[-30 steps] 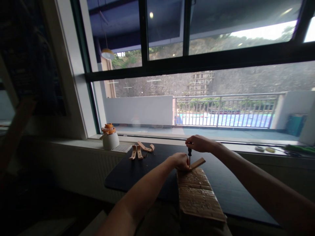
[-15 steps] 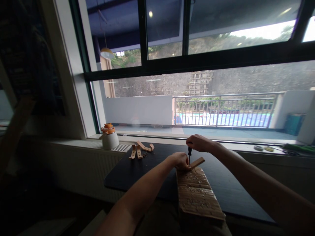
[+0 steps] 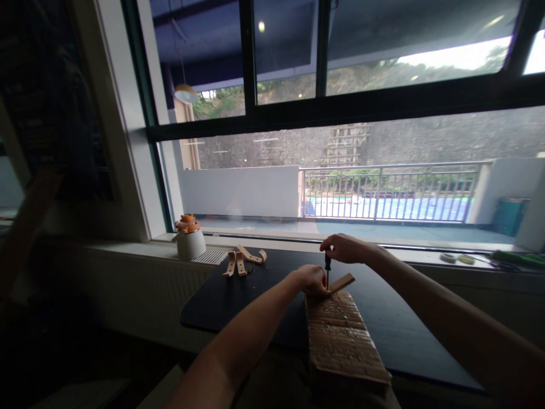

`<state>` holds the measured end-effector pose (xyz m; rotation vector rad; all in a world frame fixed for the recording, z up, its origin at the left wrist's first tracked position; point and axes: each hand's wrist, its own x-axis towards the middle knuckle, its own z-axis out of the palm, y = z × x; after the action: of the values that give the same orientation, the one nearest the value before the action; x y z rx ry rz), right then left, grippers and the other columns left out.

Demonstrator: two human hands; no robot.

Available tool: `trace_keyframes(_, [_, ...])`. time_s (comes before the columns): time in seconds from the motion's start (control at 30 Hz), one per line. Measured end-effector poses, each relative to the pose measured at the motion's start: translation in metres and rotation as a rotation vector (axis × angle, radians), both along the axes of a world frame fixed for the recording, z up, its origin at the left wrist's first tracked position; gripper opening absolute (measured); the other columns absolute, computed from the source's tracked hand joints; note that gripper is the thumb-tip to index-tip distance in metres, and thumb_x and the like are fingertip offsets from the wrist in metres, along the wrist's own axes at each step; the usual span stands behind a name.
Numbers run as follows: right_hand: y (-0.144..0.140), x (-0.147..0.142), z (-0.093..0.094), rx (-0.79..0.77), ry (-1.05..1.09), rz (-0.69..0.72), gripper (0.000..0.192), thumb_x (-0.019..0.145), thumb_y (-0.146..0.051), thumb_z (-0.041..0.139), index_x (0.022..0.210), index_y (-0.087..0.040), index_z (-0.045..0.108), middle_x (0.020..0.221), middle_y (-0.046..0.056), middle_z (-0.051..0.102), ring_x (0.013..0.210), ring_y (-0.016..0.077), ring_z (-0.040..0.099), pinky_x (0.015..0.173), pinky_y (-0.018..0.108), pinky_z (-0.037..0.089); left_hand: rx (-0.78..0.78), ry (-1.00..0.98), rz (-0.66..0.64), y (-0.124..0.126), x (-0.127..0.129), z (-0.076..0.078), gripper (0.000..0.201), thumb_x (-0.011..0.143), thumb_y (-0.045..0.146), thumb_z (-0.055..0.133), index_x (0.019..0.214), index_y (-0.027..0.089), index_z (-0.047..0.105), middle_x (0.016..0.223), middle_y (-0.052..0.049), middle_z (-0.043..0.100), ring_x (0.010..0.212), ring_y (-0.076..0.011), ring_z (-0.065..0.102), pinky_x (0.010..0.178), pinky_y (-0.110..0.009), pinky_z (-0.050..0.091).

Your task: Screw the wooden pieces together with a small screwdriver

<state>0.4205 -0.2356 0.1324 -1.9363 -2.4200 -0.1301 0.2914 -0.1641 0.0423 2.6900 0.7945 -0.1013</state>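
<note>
A slatted wooden board (image 3: 343, 338) lies lengthwise on the dark tabletop (image 3: 238, 295), its near end over the table's front edge. A small wooden bracket piece (image 3: 343, 282) rests at the board's far end. My left hand (image 3: 313, 279) presses down on that far end beside the bracket. My right hand (image 3: 346, 249) grips the top of a dark-handled screwdriver (image 3: 327, 267), held upright with its tip at the bracket.
Three curved wooden pieces (image 3: 244, 260) lie at the table's far left. A white pot with an orange top (image 3: 189, 237) stands on the windowsill. Tape rolls (image 3: 457, 258) and a green item (image 3: 517, 258) sit on the sill at right. A large window fills the background.
Both hands stay at the board's far end. My right hand shifted very slightly around the screwdriver's top; the view moved a little.
</note>
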Motion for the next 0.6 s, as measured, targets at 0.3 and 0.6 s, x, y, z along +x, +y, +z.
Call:
trace_keyframes(0.3, [0.0034, 0.0052, 0.0006, -0.027, -0.002, 0.009, 0.024, 0.093, -0.034, 0.056, 0.109, -0.018, 0.063, 0.11, 0.006, 0.064, 0.091, 0.0188, 0.063, 0.079, 0.039, 0.053, 0.001, 0.0, -0.009, 0.0003, 0.0006, -0.0003, 0.023, 0.07, 0.04, 0.067, 0.075, 0.018, 0.072, 0.074, -0.001, 0.068, 0.065, -0.016, 0.061, 0.058, -0.023, 0.044])
trace_keyframes(0.6, [0.0018, 0.0011, 0.0006, -0.019, -0.027, -0.022, 0.025, 0.093, -0.035, 0.056, 0.109, -0.018, 0.063, 0.111, 0.006, 0.064, 0.092, 0.0193, 0.063, 0.079, 0.039, 0.054, 0.004, 0.003, 0.0, 0.0018, 0.0019, -0.0026, 0.026, 0.069, 0.042, 0.068, 0.073, 0.017, 0.07, 0.069, -0.001, 0.066, 0.062, -0.0151, 0.06, 0.054, -0.022, 0.042])
